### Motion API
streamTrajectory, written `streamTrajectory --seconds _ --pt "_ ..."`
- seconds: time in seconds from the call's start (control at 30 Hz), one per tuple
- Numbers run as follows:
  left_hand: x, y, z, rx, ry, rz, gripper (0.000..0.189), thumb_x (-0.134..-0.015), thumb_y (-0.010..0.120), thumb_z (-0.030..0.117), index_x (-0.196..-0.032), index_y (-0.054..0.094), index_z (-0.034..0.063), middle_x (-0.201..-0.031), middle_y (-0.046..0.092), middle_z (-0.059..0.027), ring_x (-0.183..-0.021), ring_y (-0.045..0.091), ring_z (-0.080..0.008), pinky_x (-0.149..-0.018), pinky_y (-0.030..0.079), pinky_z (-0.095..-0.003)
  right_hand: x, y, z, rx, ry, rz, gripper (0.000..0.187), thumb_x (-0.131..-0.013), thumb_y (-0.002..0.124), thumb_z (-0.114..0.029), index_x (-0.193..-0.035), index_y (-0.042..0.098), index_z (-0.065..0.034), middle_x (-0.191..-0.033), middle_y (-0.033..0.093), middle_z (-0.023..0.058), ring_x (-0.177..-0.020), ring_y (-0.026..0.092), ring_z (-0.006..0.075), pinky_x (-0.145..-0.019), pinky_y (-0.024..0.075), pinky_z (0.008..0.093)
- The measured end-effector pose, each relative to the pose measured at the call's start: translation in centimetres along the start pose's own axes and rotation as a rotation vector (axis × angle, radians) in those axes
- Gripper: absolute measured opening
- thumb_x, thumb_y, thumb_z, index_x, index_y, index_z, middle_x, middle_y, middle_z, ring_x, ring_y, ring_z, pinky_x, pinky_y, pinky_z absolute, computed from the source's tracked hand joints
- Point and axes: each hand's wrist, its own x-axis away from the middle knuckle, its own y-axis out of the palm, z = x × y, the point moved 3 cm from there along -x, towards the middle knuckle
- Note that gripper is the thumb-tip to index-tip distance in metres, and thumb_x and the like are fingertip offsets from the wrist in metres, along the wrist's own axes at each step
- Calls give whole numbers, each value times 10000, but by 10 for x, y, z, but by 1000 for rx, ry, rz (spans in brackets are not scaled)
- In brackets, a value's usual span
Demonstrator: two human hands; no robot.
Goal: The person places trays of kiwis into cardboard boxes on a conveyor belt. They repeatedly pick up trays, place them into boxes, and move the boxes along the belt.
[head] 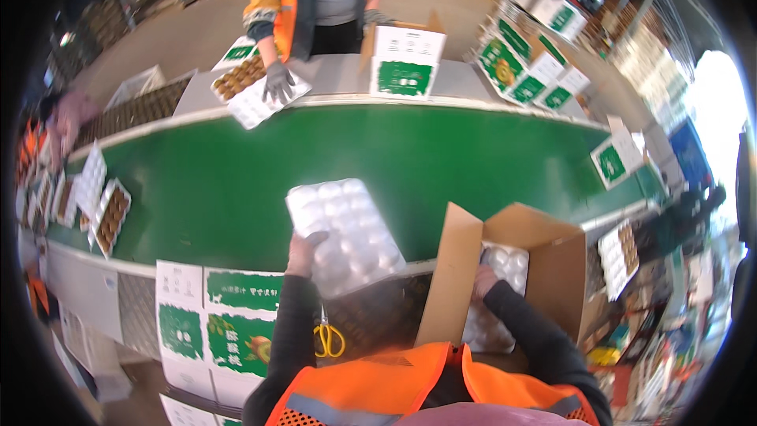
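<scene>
My left hand (303,251) holds a white moulded plastic fruit tray (346,236) by its left edge, tilted over the near edge of the green conveyor belt (366,148). Inside an open cardboard box (556,275) at the right, my right hand (485,281) rests at another white moulded tray (510,263); its fingertips are partly hidden, so its grip cannot be told. Yellow-handled scissors (329,340) lie between my arms, near my vest.
Printed green and white cartons (236,319) stand at my left. Across the belt, a person's gloved hand (278,83) touches a tray of brown fruit (239,78) beside a white carton (405,65). More fruit trays (112,219) lie at the belt's left end, and another (619,257) is at the right.
</scene>
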Motion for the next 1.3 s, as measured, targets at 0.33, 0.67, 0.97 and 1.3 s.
streamTrajectory --seconds 0.33,0.67,0.97,1.3 --pt "163 11 174 338 146 -215 754 -712 674 254 -1348 354 6 -1277 491 -158 -1148 496 -314 -984 416 -425 -29 -53 39 -276 12 103 328 -661 582 -221 -920 684 -48 -927 670 180 -874 631 324 -737 504 409" --pt "219 192 170 174 142 -480 553 -802 607 188 -1293 415 20 -1189 525 -122 -1078 524 -247 -908 464 -378 37 -166 57 -709 49 65 215 -761 662 -181 -917 707 -39 -903 673 148 -780 629 266 -709 493 380" --pt "197 284 104 -119 15 -652 644 -671 688 116 -1260 443 34 -1119 573 -130 -1001 582 -258 -834 516 -393 153 -234 114 -290 75 695 282 -832 522 -277 -858 680 -45 -804 657 148 -711 606 316 -680 488 387" --pt "218 313 50 -1336 667 -363 533 -819 597 264 -1258 451 -1 -1294 457 -224 -1162 473 -367 -972 380 -442 209 -142 127 -379 205 703 521 -852 575 -362 -1276 476 -75 -1345 436 171 -1201 454 339 -984 401 407"
